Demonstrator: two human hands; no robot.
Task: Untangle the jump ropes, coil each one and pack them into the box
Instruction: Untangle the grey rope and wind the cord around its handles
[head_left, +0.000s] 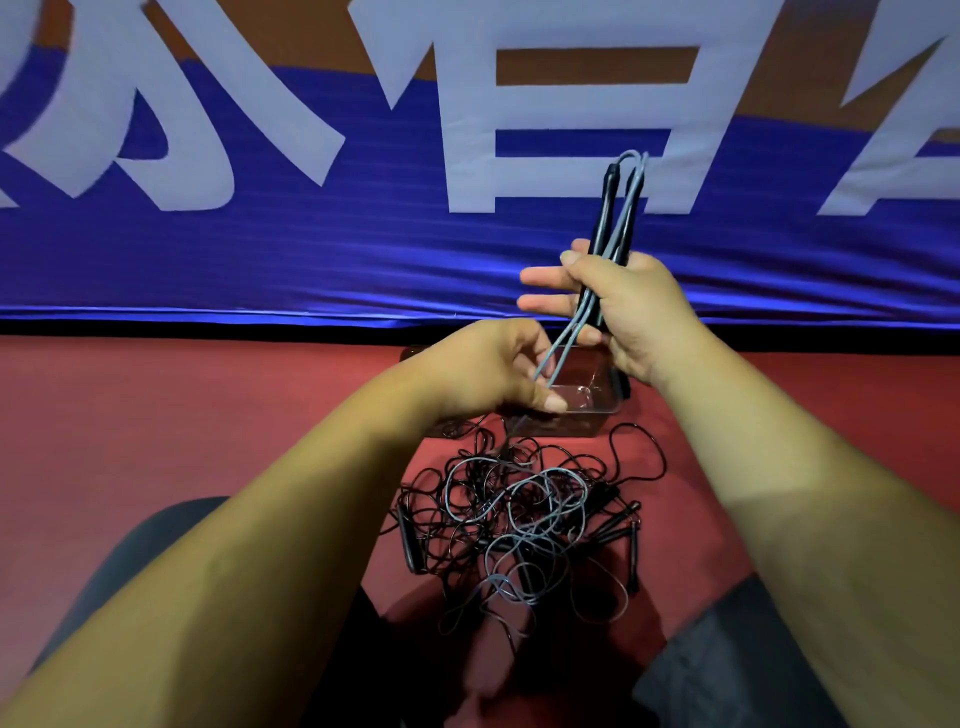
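Note:
My right hand (628, 312) grips two black handles (608, 208) of a grey jump rope, held upright above the floor. The grey cord (563, 343) runs down from them in two strands into my left hand (493, 369), which pinches it between thumb and fingers. Below my hands a tangled pile of black and grey jump ropes (519, 519) lies on the red floor, with several black handles at its edges. A clear plastic box (592, 395) stands just beyond the pile, partly hidden behind my hands.
A blue and orange banner (311, 249) with large white characters hangs along the wall right behind the box. My knees in dark shorts (753, 665) frame the pile on both sides. Red floor (156, 415) stretches out to the left.

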